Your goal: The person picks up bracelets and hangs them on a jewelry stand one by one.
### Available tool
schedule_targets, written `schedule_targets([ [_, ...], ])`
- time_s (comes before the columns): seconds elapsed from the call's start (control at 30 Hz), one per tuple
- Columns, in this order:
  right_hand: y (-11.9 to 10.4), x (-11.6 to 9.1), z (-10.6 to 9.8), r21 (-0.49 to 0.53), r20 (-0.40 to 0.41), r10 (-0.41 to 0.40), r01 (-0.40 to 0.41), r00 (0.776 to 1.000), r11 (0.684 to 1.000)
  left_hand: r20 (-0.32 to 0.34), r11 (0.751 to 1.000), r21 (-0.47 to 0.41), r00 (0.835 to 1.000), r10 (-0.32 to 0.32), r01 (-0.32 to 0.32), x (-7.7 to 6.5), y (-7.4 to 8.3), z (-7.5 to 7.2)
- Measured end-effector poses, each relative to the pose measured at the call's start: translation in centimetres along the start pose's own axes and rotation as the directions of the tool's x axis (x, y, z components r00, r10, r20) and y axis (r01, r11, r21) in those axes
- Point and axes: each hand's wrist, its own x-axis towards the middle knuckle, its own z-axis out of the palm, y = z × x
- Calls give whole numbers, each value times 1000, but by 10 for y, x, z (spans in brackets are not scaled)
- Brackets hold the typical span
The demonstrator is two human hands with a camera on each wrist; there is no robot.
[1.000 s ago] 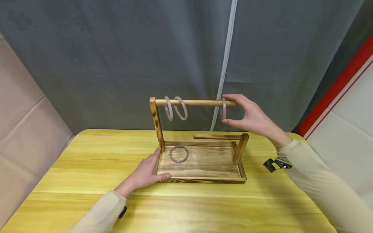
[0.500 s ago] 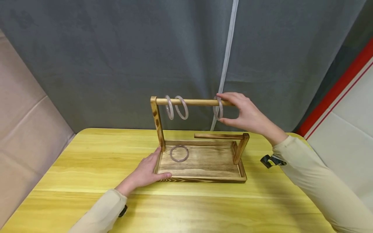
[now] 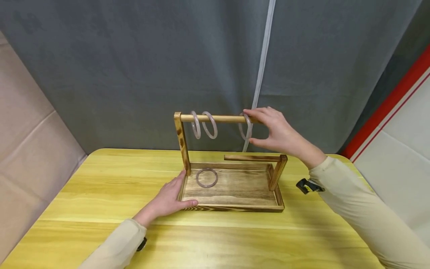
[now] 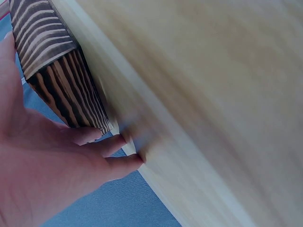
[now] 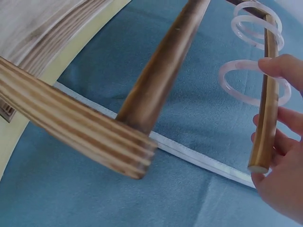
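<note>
A pale translucent bangle hangs around the upper rod of a wooden bangle stand. My right hand pinches this bangle between thumb and fingers; the right wrist view shows the hand close to the rod's free end. Two more bangles hang near the left post. Another bangle lies flat in the stand's tray. My left hand rests against the tray's left front corner, thumb at the front rim and fingers fairly straight along the side.
A lower rod points left from a short post at the tray's right end. The stand is on a yellow wood-grain table. Behind the table hangs a grey curtain.
The right hand has slid the pinched bangle leftward along the upper rod, away from its free end. The left hand, the other bangles and the stand have stayed in place.
</note>
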Motion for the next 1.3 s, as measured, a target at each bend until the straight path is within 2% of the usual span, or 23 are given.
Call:
schedule_targets([
  [0.37, -10, 10, 5, -80, 26, -27, 29, 999, 996, -3, 1000, 1, 1000, -2, 2, -1, 0, 1],
  [0.67, -18, 16, 9, -79, 73, -13, 19, 997, 997, -3, 1000, 1, 1000, -4, 4, 0, -1, 2],
  [0.97, -25, 23, 15, -67, 55, -56, 60, 997, 996, 3, 1000, -3, 1000, -9, 9, 0, -1, 3],
  [1.3, -32, 30, 19, -62, 70, -32, 36, 997, 997, 5, 1000, -5, 1000, -6, 6, 1, 0, 3],
])
